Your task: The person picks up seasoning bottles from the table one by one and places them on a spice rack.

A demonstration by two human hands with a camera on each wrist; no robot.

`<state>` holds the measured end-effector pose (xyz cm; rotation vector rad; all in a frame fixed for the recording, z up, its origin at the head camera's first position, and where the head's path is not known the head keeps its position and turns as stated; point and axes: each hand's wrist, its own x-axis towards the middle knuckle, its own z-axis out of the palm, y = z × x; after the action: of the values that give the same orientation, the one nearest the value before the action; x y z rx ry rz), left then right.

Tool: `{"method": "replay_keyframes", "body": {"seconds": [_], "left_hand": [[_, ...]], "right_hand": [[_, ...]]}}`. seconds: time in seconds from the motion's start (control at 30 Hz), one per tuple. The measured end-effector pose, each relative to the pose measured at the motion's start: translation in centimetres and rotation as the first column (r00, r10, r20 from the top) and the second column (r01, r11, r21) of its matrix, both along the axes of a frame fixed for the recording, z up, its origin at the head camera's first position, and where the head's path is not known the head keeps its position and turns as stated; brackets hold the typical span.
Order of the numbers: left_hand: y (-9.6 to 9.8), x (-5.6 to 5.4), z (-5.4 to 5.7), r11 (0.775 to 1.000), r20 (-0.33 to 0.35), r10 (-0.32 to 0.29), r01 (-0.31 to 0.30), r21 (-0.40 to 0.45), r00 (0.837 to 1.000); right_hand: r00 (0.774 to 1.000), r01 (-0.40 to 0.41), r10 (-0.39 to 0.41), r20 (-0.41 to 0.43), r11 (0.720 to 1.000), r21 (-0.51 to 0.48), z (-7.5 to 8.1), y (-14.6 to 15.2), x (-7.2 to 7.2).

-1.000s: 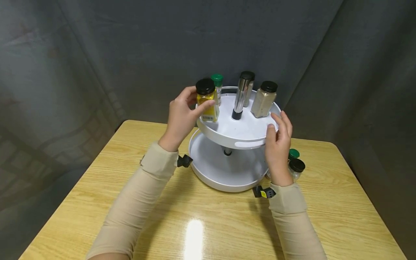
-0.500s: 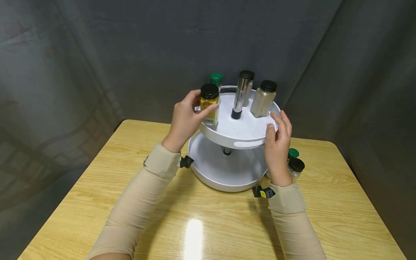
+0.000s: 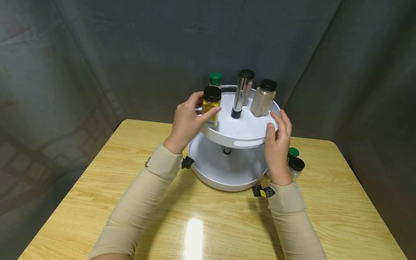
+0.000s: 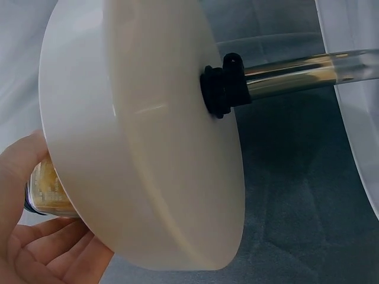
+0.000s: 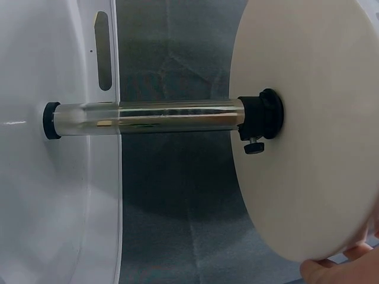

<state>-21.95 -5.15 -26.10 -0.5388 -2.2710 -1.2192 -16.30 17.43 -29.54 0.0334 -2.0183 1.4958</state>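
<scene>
In the head view my left hand (image 3: 188, 121) holds a spice jar (image 3: 210, 107) with yellow contents and a black lid between thumb and fingers. The jar stands upright over the left edge of the white upper tray (image 3: 234, 135) of a two-tier rack. My right hand (image 3: 278, 144) grips that tray's right rim, thumb and fingers around it. From the left wrist view, the tray hides part of the jar (image 4: 52, 190) and fingers (image 4: 59, 242). The right wrist view shows the thumb (image 5: 323, 271) against the tray's edge.
On the upper tray stand a beige-filled jar (image 3: 263, 99), a green-capped bottle (image 3: 215, 78) and another black-capped jar behind the central post (image 3: 239, 95). The lower tray (image 3: 224, 171) sits beneath. Right of it, a green lid (image 3: 293, 152) and black-lidded jar (image 3: 296, 166) show on the wooden table (image 3: 334, 202).
My left hand has carried the yellow jar a little to the right and toward me, along the upper tray's left edge. The right hand stays on the rim.
</scene>
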Motion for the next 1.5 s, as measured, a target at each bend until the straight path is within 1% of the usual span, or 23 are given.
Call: {"method": "replay_keyframes", "body": {"seconds": [0.17,0.43,0.5,0.57,0.6,0.73,0.83,0.87,0.93,1.23,1.5], "left_hand": [[0.1,0.1,-0.1,1.0,0.006,0.008,-0.007,-0.022,1.0],[0.3,0.1,-0.5,0.999,-0.04,-0.005,0.002,-0.053,0.999],[0.3,0.1,-0.6,0.998,-0.044,-0.001,-0.001,-0.056,0.999],[0.3,0.1,-0.6,0.998,-0.048,0.001,-0.004,-0.06,0.999],[0.3,0.0,-0.6,0.998,-0.047,0.003,-0.006,-0.062,0.999],[0.3,0.0,-0.7,0.997,-0.041,0.011,-0.014,-0.076,0.999],[0.3,0.0,-0.8,0.996,-0.032,0.022,-0.025,-0.089,0.999],[0.3,0.0,-0.7,0.995,-0.029,0.025,-0.028,-0.092,0.999],[0.3,0.0,-0.7,0.995,-0.024,0.031,-0.033,-0.096,0.999],[0.1,0.2,-0.5,0.995,0.02,0.046,-0.044,-0.091,0.999],[-0.1,0.2,-0.9,0.995,0.005,0.075,-0.075,-0.067,0.997]], "right_hand": [[1.0,0.003,-0.003,0.0,1.0,0.007,0.0,0.0,0.1],[1.0,0.004,-0.004,0.006,1.0,0.005,0.1,0.0,0.1],[1.0,0.006,-0.007,0.007,1.0,0.008,-0.1,0.2,-0.2],[1.0,0.011,-0.011,0.0,1.0,0.013,-0.9,0.7,-0.9],[1.0,0.012,-0.012,-0.002,1.0,0.015,-1.4,1.0,-1.3],[1.0,0.015,-0.015,-0.013,1.0,0.018,-2.0,1.3,-1.7],[1.0,0.016,-0.016,-0.014,1.0,0.02,-2.1,1.3,-1.9],[1.0,0.018,-0.018,-0.018,1.0,0.023,-2.5,1.5,-2.2],[1.0,0.018,-0.017,-0.019,1.0,0.023,-2.9,1.7,-2.4],[0.999,0.025,-0.024,-0.044,0.999,0.029,-2.7,1.3,-2.3],[0.998,0.016,-0.013,-0.069,0.999,0.039,-3.0,1.1,-2.4]]}}
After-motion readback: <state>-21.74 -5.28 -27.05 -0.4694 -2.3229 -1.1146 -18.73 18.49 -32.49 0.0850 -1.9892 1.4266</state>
